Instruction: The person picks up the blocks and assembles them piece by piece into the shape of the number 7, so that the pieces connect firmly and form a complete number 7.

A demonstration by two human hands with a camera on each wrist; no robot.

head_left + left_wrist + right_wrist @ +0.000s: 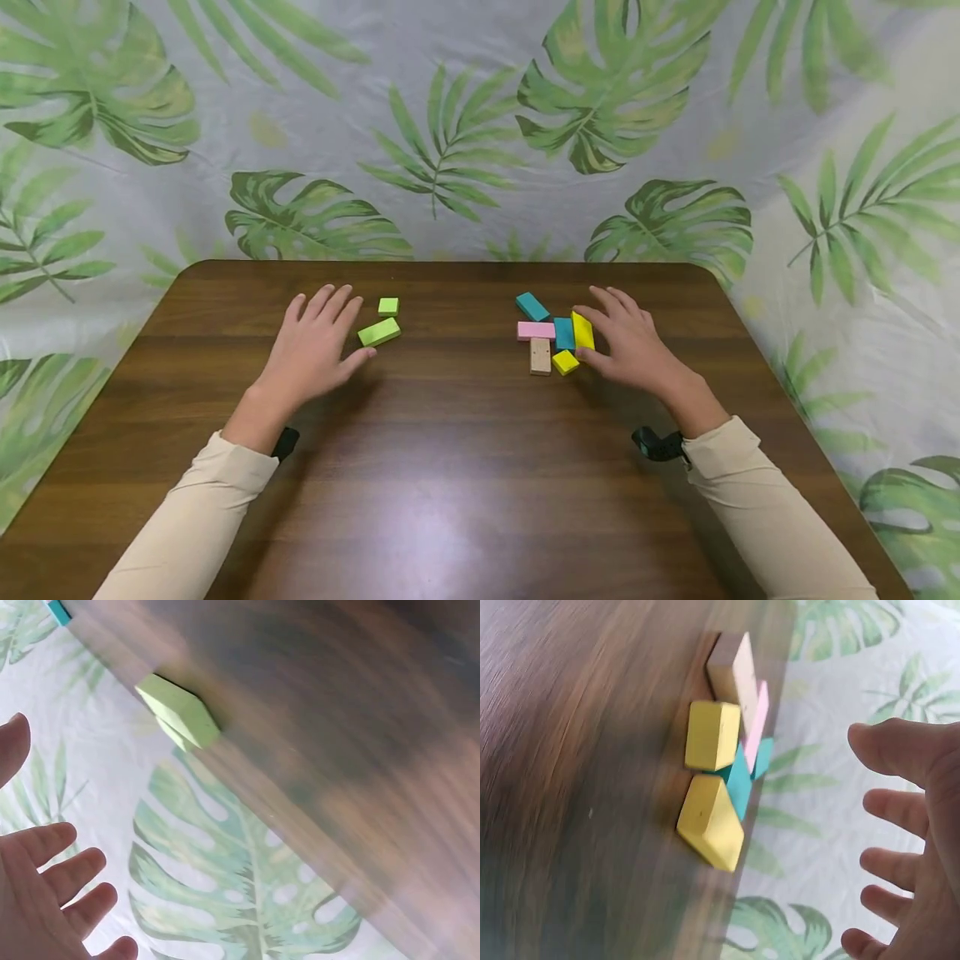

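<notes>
My left hand (311, 350) is spread above the table's left part, its thumb near a light green block (379, 332). Just behind that block lies a smaller light green block (388, 307). My right hand (624, 343) hovers beside a cluster of blocks, thumb and fingers apart. Nearest to it are a long yellow block (582, 332) and a short yellow block (566, 362). In the right wrist view the fingers (892, 870) stand away from the blocks and hold nothing. Left of the yellow pair sit a teal block (564, 334), a pink block (536, 331) and a wood-coloured block (540, 357).
Another teal block (532, 307) lies at the back of the cluster. Everything stands on a dark brown wooden table (450, 467) with rounded far corners. Behind it hangs a pale leaf-patterned cloth (465, 108). Each wrist wears a black device (658, 444).
</notes>
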